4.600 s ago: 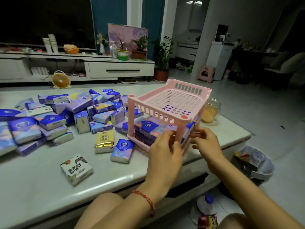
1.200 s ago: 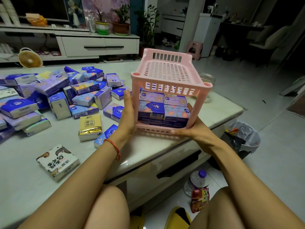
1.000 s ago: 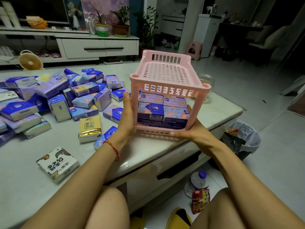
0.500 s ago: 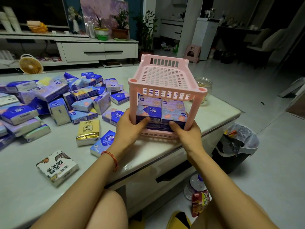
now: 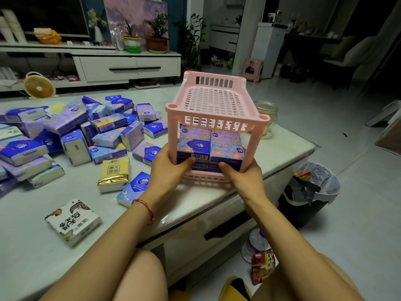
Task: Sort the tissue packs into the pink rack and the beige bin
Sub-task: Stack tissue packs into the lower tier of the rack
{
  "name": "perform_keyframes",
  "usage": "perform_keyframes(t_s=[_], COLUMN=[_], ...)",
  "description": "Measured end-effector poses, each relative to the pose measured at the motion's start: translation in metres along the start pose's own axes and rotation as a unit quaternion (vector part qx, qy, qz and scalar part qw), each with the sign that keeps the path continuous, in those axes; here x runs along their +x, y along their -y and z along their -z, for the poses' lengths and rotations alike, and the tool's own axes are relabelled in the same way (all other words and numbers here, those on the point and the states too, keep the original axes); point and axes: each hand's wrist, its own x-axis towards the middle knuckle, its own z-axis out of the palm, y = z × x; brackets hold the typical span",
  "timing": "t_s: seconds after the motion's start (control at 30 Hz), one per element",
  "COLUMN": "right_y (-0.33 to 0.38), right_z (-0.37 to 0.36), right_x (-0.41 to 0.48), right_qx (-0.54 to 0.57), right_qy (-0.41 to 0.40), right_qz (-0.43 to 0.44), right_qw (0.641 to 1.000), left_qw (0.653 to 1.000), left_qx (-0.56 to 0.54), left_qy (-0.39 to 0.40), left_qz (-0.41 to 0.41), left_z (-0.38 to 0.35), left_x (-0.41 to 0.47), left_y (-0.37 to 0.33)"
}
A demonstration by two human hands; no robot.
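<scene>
Head view — left grip [image 5: 167, 170] and right grip [image 5: 243, 179] each clasp a front post of the slatted pink plastic rack [image 5: 214, 101]; blue "Vinda" tissue pack [image 5: 136, 186] lies on the pale desk [image 5: 32, 253].

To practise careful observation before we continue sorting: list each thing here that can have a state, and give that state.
pink rack, upright; top shelf empty, lower shelf filled.
stacked packs, piled neatly on the lower shelf.
loose packs, heaped unsorted on the table.
left hand, gripping the rack's left front post.
right hand, gripping the right front post.
trash bin, open, bag-lined.
</scene>
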Motion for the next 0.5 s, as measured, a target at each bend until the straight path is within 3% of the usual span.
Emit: perform_keyframes(t_s=[0.5], right_y=[0.0030], right_z=[-0.0052], right_x=[0.0007], right_qx=[-0.012], right_qy=[-0.038], right_qz=[-0.006], right_qw=[0.999], left_qw=[1.000], left_qx=[0.015], left_qy=[-0.014], left_qz=[-0.003], left_z=[-0.0029], left_x=[0.0005], left_y=[-0.0026])
